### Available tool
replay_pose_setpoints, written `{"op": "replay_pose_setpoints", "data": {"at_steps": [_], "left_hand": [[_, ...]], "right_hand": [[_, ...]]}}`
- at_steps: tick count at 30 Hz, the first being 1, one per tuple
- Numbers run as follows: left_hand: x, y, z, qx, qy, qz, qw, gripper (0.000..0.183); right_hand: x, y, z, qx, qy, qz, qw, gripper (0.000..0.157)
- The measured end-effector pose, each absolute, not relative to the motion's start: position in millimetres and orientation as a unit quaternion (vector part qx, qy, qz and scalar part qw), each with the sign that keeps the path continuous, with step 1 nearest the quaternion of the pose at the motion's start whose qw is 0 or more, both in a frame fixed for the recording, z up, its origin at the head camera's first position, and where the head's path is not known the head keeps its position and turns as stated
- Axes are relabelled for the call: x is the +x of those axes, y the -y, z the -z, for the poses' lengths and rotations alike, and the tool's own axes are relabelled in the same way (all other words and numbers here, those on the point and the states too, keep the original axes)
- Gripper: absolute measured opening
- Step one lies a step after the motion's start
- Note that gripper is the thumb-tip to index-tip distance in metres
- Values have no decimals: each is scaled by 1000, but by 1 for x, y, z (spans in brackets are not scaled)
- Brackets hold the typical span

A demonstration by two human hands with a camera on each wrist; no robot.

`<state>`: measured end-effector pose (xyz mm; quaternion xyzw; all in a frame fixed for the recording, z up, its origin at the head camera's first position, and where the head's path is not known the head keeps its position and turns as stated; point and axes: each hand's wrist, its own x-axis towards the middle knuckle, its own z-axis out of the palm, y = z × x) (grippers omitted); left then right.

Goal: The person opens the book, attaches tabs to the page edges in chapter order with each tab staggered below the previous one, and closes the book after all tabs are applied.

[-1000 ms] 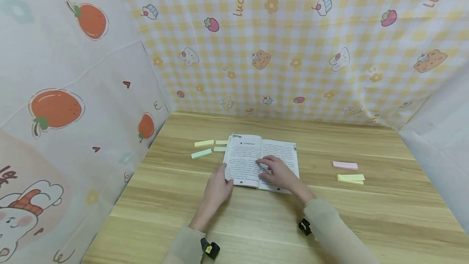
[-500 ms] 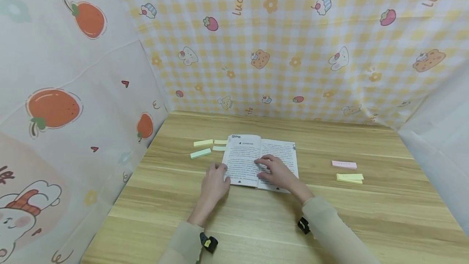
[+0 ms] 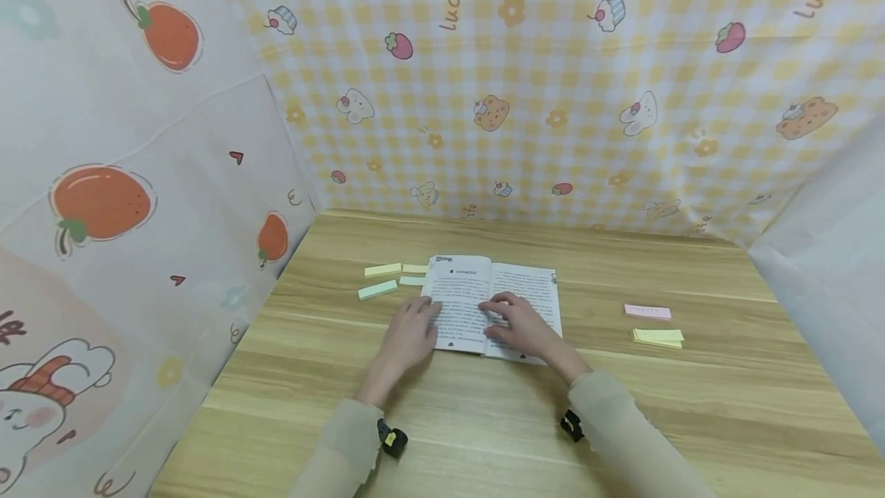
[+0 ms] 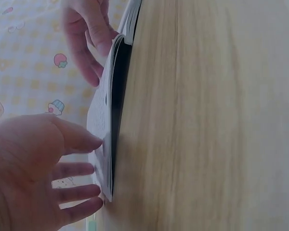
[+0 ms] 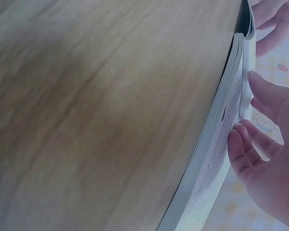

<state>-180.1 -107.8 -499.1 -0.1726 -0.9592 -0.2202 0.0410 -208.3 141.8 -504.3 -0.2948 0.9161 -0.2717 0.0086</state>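
The checkered cloth twice reads "luck"; the book is printed too small to read.

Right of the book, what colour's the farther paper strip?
The farther strip is pink, clearest in head view.

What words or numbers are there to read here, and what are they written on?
"luck": twice, on the yellow checked cloth.
Other lettering on that cloth: cut off or too small.
Lettering on the white cloth at left: cut off, unreadable.
Print on the open book: too small.
Marks on the pink slip: too small.
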Motion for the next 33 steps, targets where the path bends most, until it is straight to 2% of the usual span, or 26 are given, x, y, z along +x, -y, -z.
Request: {"op": "replay_pose_setpoints", "data": {"at_steps": [5, 13, 19, 33], "left_hand": [[-182, 110, 498, -196, 964, 181, 2, 44], [-181, 113, 497, -191, 963, 188, -22, 45], [-181, 115, 496, -193, 961, 197, -27, 45], [-182, 117, 500, -199, 959, 199, -32, 46]], "right_hand": [[-209, -142, 501, -296, -915, 275, 16, 43], [-218, -145, 492, -288, -916, 274, 57, 38], [-232, -151, 482, -275, -924, 256, 76, 40], [-269, -148, 476, -275, -933, 219, 71, 40]]}}
